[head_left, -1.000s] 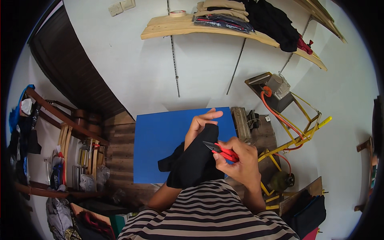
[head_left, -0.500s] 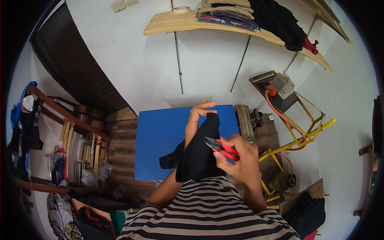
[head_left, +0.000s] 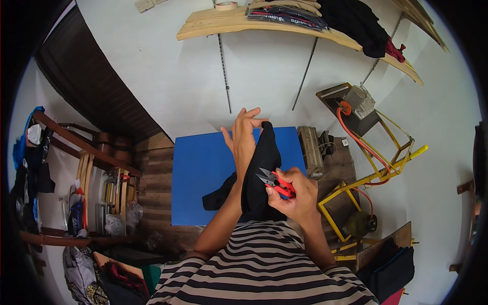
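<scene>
Black cloth [head_left: 258, 193] hangs upright in front of me, above the blue tabletop. My left hand [head_left: 244, 133] is raised along its left side, thumb and some fingers spread. The other fingertips hold the cloth's top edge, though their grip is partly hidden. My right hand [head_left: 297, 195] is closed around red-handled thread snips [head_left: 285, 188]. Their dark blades are parted and point left, lying over the face of the cloth; whether they touch it I cannot tell. Another piece of black cloth [head_left: 216, 198] lies on the blue table [head_left: 198, 162], left of my left forearm.
A wooden shelf [head_left: 208, 26] with folded clothes and a tape roll [head_left: 226, 5] is on the far wall. On the right stand a yellow metal frame [head_left: 373, 178] with an orange hose and a green gas cylinder [head_left: 360, 223]. A cluttered brown rack [head_left: 84, 145] stands left.
My left hand has lifted and turned, its thumb now showing apart, and the cloth has tilted more upright. The snips have moved slightly left along with my right hand.
</scene>
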